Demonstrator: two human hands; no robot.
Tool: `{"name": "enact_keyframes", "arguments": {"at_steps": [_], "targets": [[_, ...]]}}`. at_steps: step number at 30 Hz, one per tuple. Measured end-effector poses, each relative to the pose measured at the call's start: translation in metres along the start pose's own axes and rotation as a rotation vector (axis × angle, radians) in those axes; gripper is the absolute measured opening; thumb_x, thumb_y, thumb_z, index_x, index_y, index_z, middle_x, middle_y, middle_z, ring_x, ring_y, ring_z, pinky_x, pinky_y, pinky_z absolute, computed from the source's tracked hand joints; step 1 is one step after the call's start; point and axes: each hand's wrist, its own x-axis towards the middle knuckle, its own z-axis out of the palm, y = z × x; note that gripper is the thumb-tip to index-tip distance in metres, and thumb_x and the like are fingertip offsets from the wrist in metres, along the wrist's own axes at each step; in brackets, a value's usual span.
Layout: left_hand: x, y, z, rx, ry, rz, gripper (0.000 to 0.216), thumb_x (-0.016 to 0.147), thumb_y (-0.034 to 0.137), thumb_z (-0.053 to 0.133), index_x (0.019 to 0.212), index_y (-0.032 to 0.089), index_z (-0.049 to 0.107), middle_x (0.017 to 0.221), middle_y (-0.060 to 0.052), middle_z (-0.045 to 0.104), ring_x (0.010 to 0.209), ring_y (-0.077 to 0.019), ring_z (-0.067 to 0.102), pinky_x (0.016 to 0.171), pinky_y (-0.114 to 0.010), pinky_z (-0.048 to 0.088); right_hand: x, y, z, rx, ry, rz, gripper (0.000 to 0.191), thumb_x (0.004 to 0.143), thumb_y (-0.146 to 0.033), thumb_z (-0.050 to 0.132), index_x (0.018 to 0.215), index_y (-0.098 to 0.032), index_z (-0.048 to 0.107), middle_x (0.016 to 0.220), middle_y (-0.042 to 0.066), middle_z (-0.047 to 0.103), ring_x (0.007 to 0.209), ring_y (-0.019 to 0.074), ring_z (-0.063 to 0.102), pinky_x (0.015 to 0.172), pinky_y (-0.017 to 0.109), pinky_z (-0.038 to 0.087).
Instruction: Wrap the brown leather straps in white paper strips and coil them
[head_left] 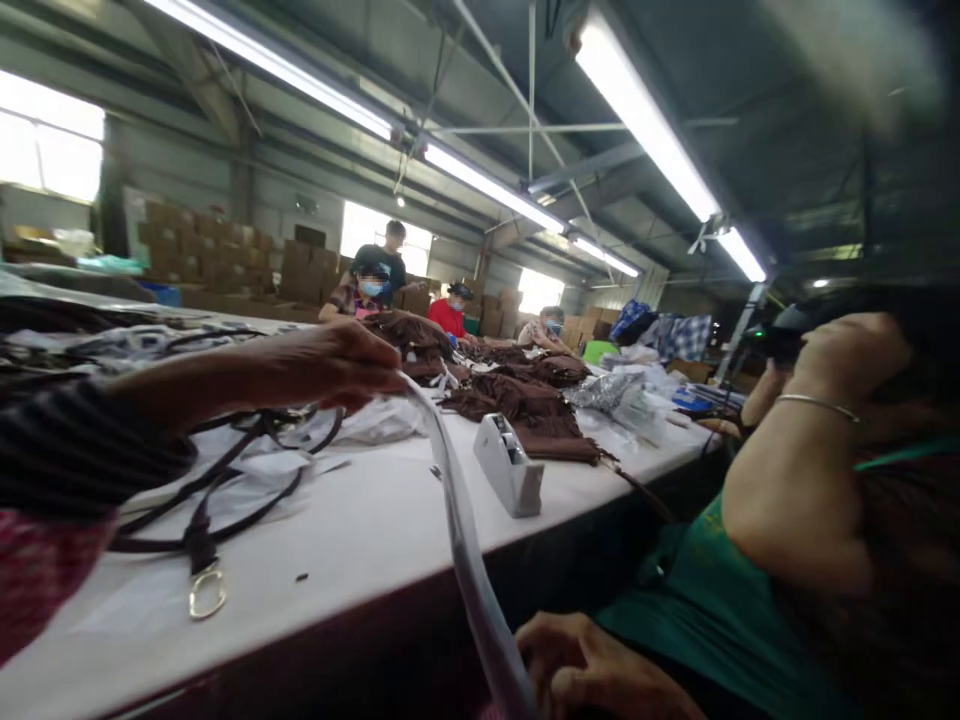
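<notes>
My left hand (356, 365), in a dark striped sleeve, reaches across from the left above the table. Its fingers pinch the upper end of a long, pale grey-white strap (459, 510), which seems to be wrapped in thin film or paper. The strap bends down past the table's front edge to my right hand (592, 665) at the bottom of the view. That hand's fingers are curled around the strap's lower part, whose end is out of sight. A grey tape dispenser (510, 465) stands on the table just right of the strap.
Dark straps with a metal buckle (207, 592) lie on the white table (360, 520) at left. Brown fringed pieces (525, 405) are heaped further back. Close on my right sits a co-worker in green (720, 590), one arm raised. Several people work at the far side.
</notes>
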Motion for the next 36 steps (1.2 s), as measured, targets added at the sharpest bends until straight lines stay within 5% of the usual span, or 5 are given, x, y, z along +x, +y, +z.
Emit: {"name": "enact_keyframes", "arguments": {"at_steps": [4, 8, 20, 29, 36], "targets": [[0.011, 0.044, 0.030, 0.403, -0.395, 0.085, 0.034, 0.091, 0.029, 0.068, 0.060, 0.015, 0.064, 0.046, 0.004, 0.050, 0.041, -0.0078, 0.038, 0.041, -0.021, 0.023, 0.052, -0.054, 0.018, -0.026, 0.179, -0.339, 0.044, 0.096, -0.055, 0.063, 0.120, -0.021, 0.075, 0.120, 0.010, 0.072, 0.117, 0.0275, 0.063, 0.101, 0.036, 0.048], [0.016, 0.065, 0.045, 0.533, -0.483, 0.034, 0.029, 0.086, 0.020, 0.062, 0.057, 0.017, 0.065, 0.041, 0.004, 0.047, 0.037, -0.0095, 0.035, 0.039, -0.023, 0.022, 0.076, -0.073, 0.034, 0.234, 0.174, -0.367, 0.049, 0.101, -0.059, 0.055, 0.103, -0.014, 0.074, 0.079, 0.008, 0.073, 0.064, 0.0158, 0.064, 0.058, 0.024, 0.045], [0.022, 0.029, 0.039, 0.225, -0.703, -0.100, 0.029, 0.080, 0.044, 0.071, 0.063, 0.020, 0.070, 0.048, -0.001, 0.051, 0.039, -0.0125, 0.035, 0.038, -0.027, 0.021, 0.081, -0.064, 0.041, 0.382, 0.203, -0.321, 0.057, 0.088, -0.070, 0.067, 0.080, -0.013, 0.068, 0.056, 0.005, 0.066, 0.037, 0.0072, 0.045, 0.035, 0.018, 0.027], [0.022, 0.001, 0.058, 0.032, -0.635, -0.105, 0.034, 0.080, 0.046, 0.074, 0.068, 0.016, 0.066, 0.052, 0.001, 0.056, 0.041, -0.0092, 0.041, 0.038, -0.020, 0.026, 0.109, -0.085, 0.028, 0.287, 0.301, -0.380, 0.064, 0.083, -0.075, 0.067, 0.066, -0.013, 0.063, 0.051, 0.002, 0.059, 0.035, 0.0064, 0.044, 0.035, 0.017, 0.027], [0.015, 0.006, 0.052, 0.167, -0.572, -0.064, 0.032, 0.084, 0.042, 0.067, 0.065, 0.017, 0.061, 0.053, 0.001, 0.058, 0.040, -0.0089, 0.042, 0.040, -0.020, 0.031, 0.085, -0.086, 0.016, 0.252, 0.226, -0.416, 0.052, 0.096, -0.059, 0.063, 0.076, -0.011, 0.068, 0.059, 0.005, 0.064, 0.038, 0.0059, 0.045, 0.038, 0.018, 0.025]]}}
